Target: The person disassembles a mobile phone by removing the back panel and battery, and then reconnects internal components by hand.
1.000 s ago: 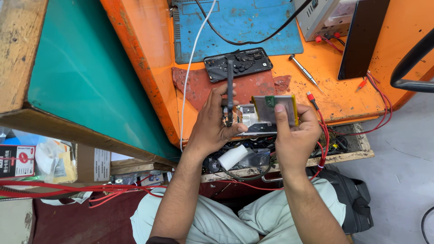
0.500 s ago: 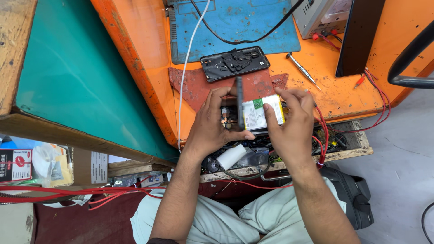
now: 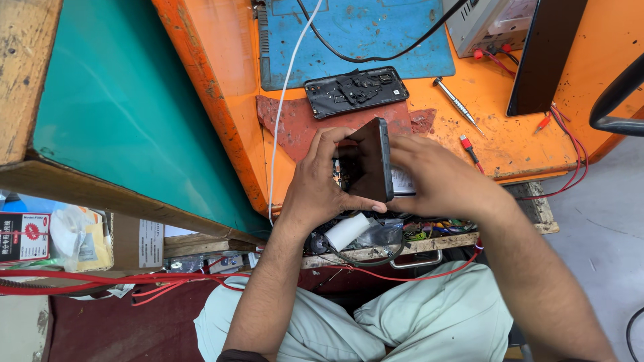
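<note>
Left hand (image 3: 320, 184) and right hand (image 3: 439, 179) close together, fingers (image 3: 329, 139) curled in grips, both forearms extended forward.

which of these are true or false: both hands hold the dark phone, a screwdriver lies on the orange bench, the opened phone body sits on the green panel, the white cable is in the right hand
1. Both hands hold the dark phone: true; the left hand and the right hand grip it from either side.
2. A screwdriver lies on the orange bench: true.
3. The opened phone body sits on the green panel: false; it lies at the blue mat's edge.
4. The white cable is in the right hand: false; it runs free, left of both hands.
</note>
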